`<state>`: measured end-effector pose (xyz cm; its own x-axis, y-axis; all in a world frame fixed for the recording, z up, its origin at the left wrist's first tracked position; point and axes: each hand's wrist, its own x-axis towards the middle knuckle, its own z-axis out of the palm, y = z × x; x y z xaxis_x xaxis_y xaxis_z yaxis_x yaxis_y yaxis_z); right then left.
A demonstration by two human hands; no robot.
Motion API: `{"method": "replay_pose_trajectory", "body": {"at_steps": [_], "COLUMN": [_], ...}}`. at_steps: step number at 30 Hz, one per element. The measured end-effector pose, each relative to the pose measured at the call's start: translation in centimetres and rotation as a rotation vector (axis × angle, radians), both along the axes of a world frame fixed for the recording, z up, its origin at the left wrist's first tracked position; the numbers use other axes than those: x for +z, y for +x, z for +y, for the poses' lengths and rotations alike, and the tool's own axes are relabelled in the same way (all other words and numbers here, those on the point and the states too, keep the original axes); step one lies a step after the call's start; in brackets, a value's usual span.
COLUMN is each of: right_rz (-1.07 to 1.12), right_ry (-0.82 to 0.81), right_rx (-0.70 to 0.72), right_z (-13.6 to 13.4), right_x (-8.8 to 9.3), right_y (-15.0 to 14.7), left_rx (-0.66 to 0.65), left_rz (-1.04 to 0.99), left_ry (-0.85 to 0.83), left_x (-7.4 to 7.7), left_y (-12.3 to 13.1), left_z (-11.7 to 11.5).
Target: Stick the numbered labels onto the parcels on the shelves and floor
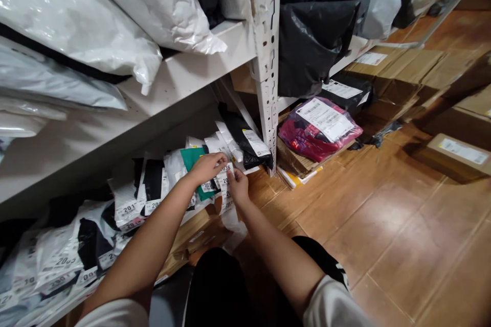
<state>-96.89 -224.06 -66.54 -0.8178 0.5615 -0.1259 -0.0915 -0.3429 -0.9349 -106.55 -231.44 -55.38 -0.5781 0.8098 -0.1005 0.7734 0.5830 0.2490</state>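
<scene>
A strip of printed number labels [226, 182] hangs down between my hands, its top label reading 2036. My right hand [239, 186] pinches the strip's right edge near the top between thumb and fingers. At the strip's upper left corner, my left hand [209, 167] has its fingertips closed together on it; the exact contact is partly hidden. Below and behind my left hand stands a green and white parcel bag [191, 157] with a number label on it. A black parcel bag [241, 135] with a white label leans just beyond my hands.
Numbered parcel bags [61, 260] line the low shelf at left. An upper shelf [215, 59] with white bags overhangs them, ending at a perforated white post [267, 71]. Right of it lie a pink parcel [316, 135] and cardboard boxes [456, 156] on the tiled floor [368, 230].
</scene>
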Motion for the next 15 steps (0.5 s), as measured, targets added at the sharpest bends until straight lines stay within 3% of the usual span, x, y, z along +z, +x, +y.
{"method": "replay_pose_trajectory", "body": {"at_steps": [9,15], "right_rz": [-0.168,-0.195], "right_ry": [0.075,0.061], "right_rx": [-0.148,-0.106], "right_z": [-0.9,-1.0], "right_x": [0.1,-0.2], "right_y": [-0.8,-0.3], "left_rx": [0.003,0.025], "left_rz": [0.078,0.123], "left_ry": [-0.076,-0.105], "left_x": [-1.0,-1.3], "left_y": [-1.0,-0.7], "left_z": [-0.5,-0.3]}}
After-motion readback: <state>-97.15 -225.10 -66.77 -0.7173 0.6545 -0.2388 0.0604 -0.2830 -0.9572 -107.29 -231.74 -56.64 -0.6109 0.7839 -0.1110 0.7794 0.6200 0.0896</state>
